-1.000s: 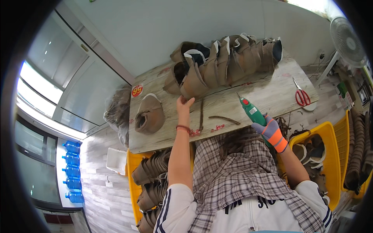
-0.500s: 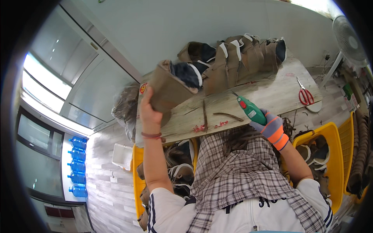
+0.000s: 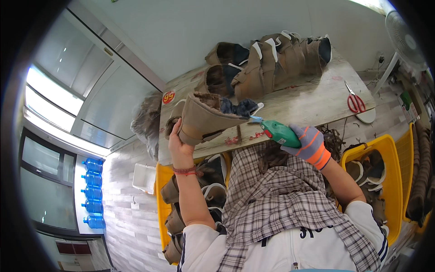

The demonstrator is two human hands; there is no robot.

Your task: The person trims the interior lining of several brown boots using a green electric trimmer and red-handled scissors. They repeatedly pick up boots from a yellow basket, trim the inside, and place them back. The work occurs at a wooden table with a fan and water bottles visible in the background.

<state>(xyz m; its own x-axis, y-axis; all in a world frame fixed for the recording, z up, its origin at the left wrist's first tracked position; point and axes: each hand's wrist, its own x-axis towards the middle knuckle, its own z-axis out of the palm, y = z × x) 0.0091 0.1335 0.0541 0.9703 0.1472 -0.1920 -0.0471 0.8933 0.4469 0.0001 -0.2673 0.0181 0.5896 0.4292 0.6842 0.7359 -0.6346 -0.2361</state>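
— Head camera, workshop table: what are your hands doing?

— My left hand (image 3: 177,144) grips a tan fleece-lined boot (image 3: 209,119) by its sole end, fingers wrapped around it, lifted just above the wooden table (image 3: 312,102). My right hand (image 3: 309,144), in a grey and orange glove, is closed around a green electric cutter (image 3: 280,133) whose tip meets the boot's open cuff.

— And around you?

— A row of brown boots (image 3: 272,59) stands on the table's far side, red scissors (image 3: 355,100) lie to the right, and yellow crates (image 3: 390,172) of boots sit at both sides below.
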